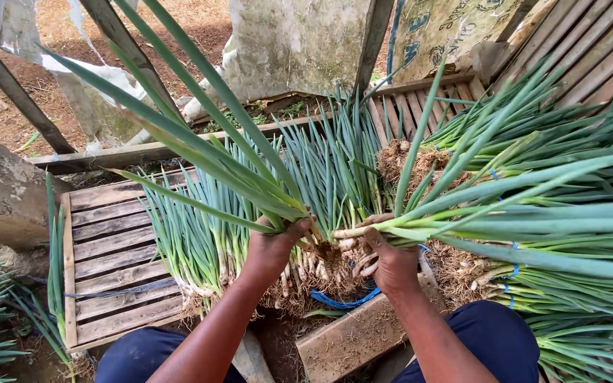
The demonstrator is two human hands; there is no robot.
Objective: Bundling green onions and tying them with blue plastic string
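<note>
**Two fists on green onions, splitting or gathering bunches over the pallet**

While both hands grip stalks low near the roots, left hand [274,245] is closed tight round a bunch of green onions [200,152] fanning up and far left; right hand [384,259] is closed round a second bunch [505,213] laid out to the right. Both bunches sit centre frame, just above the knees. Best handling, as I judge it: hold at the white bases, keep roots level, don't crush leaves. Blue band [342,301] loops under the root clump [324,266] between the hands. Beneath lie more onions on a wooden pallet [111,248]; tied bundles [533,284] stack right. Fingertips hidden by stalks and roots; whether the band is tied can't be told; legs cut off by frame.
</note>
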